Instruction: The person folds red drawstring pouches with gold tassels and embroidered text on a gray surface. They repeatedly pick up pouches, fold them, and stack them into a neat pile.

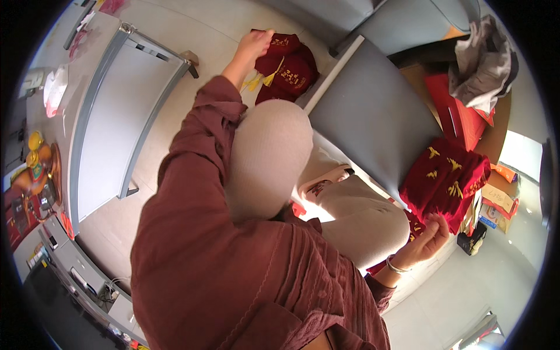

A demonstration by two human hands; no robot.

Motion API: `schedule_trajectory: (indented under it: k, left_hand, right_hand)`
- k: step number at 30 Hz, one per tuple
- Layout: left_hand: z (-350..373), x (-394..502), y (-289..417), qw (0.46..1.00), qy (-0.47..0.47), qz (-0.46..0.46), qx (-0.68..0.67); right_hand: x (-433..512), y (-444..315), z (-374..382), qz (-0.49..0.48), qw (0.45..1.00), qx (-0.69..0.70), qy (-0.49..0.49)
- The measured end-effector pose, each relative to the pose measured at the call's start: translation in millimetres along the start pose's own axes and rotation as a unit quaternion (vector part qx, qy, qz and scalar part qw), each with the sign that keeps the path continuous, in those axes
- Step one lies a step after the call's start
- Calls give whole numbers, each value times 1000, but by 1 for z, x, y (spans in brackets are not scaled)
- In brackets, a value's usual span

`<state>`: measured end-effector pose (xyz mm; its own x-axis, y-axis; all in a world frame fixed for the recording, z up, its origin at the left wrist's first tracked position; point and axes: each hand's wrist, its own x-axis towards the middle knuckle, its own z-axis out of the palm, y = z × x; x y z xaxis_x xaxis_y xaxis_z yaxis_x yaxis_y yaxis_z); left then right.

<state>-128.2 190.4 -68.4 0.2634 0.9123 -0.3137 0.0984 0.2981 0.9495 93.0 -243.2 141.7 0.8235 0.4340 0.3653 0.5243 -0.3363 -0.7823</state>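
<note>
My left hand reaches out at the top centre, its fingers closed at the edge of a dark red cloth pouch with yellow writing and yellow tassels. Beneath and beside it lie more such pouches, low beside the grey seat. At the right, my right hand has its fingers loosely curled at the lower edge of a stack of red pouches with yellow tassels. Whether its fingertips grip anything cannot be told. Further red pouches show partly below that stack, behind my knee.
A grey cushioned seat stands between the two piles. Beyond it are a cardboard box with a red box and a grey cloth. A white panel with a grey metal frame stands at the left, near a desk.
</note>
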Motion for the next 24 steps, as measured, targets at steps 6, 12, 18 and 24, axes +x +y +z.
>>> schedule_trajectory:
  k: [6, 12, 18, 24]
  left_hand:
    - [3, 42, -120, 941, 143, -280, -125]
    - [26, 92, -184, 903, 239, -358, -5]
    - [32, 96, -214, 919, 182, -343, 68]
    - [38, 90, -202, 909, 202, -288, -222]
  right_hand:
    - [-8, 1, 63, 68, 985, -27, -154]
    - [-8, 10, 95, 110, 970, -68, -208]
    - [-7, 28, 111, 135, 959, -57, -245]
    - [-10, 34, 117, 160, 951, -45, -262]
